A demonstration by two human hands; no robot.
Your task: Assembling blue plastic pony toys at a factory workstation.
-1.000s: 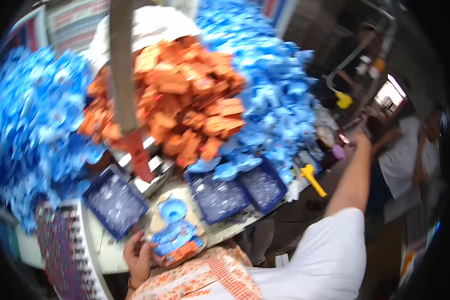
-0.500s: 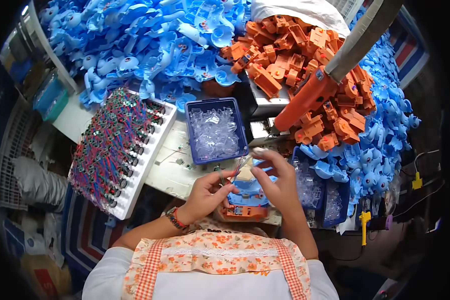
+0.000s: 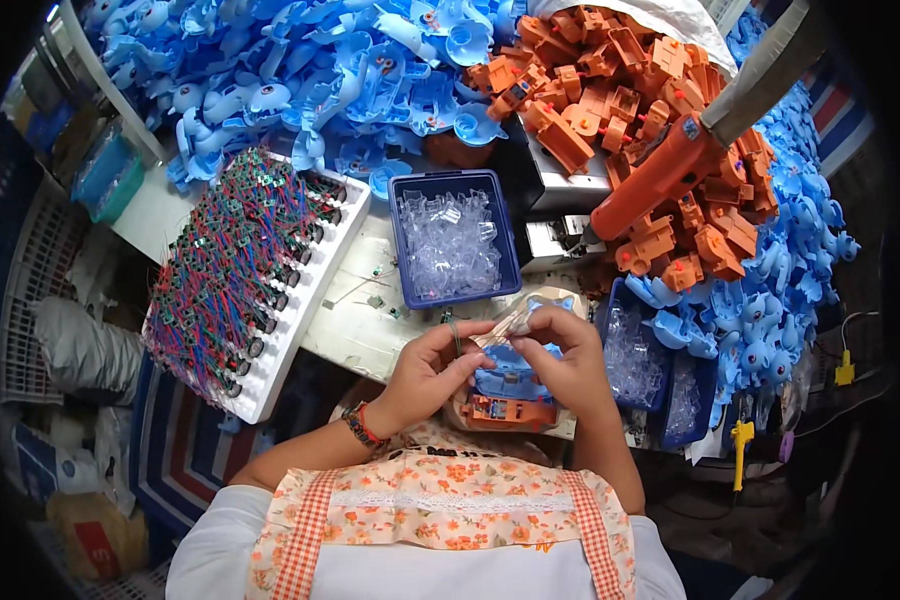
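- Right hand (image 3: 578,365) lowered toward left hand (image 3: 432,372).
- Left grip clamped on wires (image 3: 456,333); right grip's hold unclear.
- Keeping wires slack above shell (image 3: 505,376), five o'clock from bin (image 3: 507,235), should help.

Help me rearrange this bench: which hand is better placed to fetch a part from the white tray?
Probably the left hand: it is nearer the white tray, which stands to the left. The right hand is farther off, beyond the blue part. Both seem busy pinching thin wires, though.
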